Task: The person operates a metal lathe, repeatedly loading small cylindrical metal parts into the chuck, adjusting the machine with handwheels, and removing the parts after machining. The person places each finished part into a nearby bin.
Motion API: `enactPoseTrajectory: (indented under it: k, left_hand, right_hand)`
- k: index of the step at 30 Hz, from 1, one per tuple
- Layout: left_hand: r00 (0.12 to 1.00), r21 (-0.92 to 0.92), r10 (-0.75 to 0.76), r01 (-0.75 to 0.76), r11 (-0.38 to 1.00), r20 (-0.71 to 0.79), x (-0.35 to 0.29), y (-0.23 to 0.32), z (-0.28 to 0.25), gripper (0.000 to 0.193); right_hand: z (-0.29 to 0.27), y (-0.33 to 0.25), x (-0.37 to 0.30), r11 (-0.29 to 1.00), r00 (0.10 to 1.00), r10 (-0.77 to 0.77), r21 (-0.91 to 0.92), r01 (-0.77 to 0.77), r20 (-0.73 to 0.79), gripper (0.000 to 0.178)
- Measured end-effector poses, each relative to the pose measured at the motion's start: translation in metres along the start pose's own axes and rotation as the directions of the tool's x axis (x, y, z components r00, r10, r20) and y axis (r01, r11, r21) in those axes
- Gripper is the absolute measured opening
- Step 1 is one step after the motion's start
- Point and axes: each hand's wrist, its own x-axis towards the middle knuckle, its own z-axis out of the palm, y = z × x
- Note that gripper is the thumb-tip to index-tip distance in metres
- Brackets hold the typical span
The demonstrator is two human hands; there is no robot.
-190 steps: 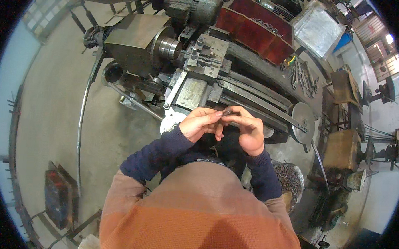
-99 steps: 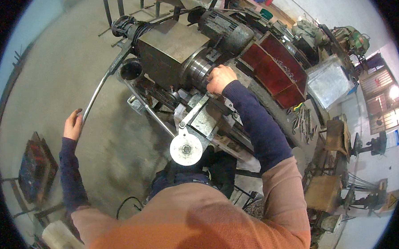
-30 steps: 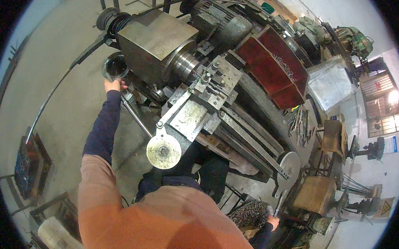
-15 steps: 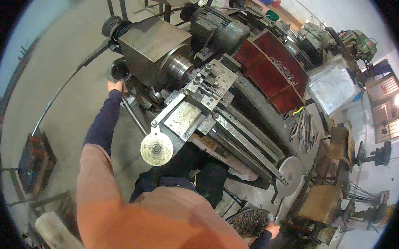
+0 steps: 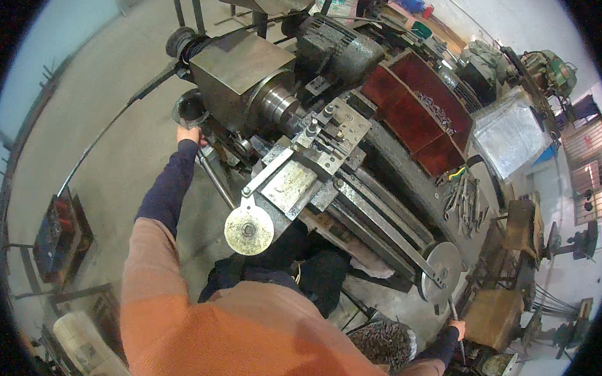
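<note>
A bench lathe with a grey headstock [image 5: 236,61] and a shiny spindle chuck [image 5: 280,106] lies ahead of me. My left hand [image 5: 190,135] is closed just below a dark round cup [image 5: 191,109] beside the headstock; what its fingers grip is hidden. A metal rod [image 5: 217,179] runs from near that hand toward a pale disc [image 5: 249,229] at the carriage. At the lathe's right end, my right hand [image 5: 457,326] wraps around a thin metal lever [image 5: 452,307] below a grey steel disc [image 5: 444,260]. A long flat bar [image 5: 386,229] joins that disc to the tool slide [image 5: 333,146].
A red metal tray [image 5: 418,112] with small shiny parts stands behind the bed. Several wrenches [image 5: 467,202] lie to its right, near a plastic-covered sheet [image 5: 508,136]. A motor [image 5: 337,48] sits behind the headstock. Beside my right arm is a container of dark metal chips [image 5: 383,343].
My right hand has moved right and slightly up with the lever, which has swung round. The grey disc has turned. My left hand stays by the cup; the whole view has shifted slightly.
</note>
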Motion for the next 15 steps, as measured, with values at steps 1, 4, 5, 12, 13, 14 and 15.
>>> enactPoseTrajectory:
  k: [1,4,5,12,13,14,15]
  left_hand:
    - [0.998,0.014,-0.065,0.065,0.998,0.006,0.001,0.004,0.001,0.026]
    - [0.965,-0.001,-0.263,0.263,0.965,0.003,-0.001,0.025,0.003,0.026]
    - [0.952,-0.001,-0.304,0.304,0.953,0.026,-0.001,0.03,0.001,0.028]
    - [0.947,-0.137,-0.312,0.319,0.938,0.075,0.022,-0.037,-0.051,0.05]
    - [0.973,0.013,-0.222,0.222,0.975,0.065,0.024,-0.052,-0.056,0.052]
    - [0.978,0.298,-0.174,0.135,0.945,0.111,0.023,-0.063,-0.06,0.052]
    - [0.974,0.561,-0.152,0.033,0.827,0.166,0.021,-0.071,-0.062,0.053]
  right_hand:
    - [0.003,0.001,0.001,1.0,0.999,0.027,0.007,-0.027,0.029,0.034]
    - [0.01,0.004,0.0,0.997,0.999,0.035,0.063,-0.035,0.002,0.037]
    - [0.012,0.006,-0.002,0.995,0.999,0.036,0.092,-0.035,-0.012,0.036]
    - [0.034,0.006,-0.068,0.924,0.931,-0.142,0.293,0.247,-0.337,0.071]
    - [0.034,0.005,-0.085,0.869,0.939,-0.156,0.41,0.278,-0.307,0.074]
    - [0.033,0.001,-0.102,0.792,0.937,-0.184,0.52,0.321,-0.298,0.076]
    - [0.032,-0.007,-0.121,0.818,0.98,-0.128,0.543,0.189,-0.149,0.08]
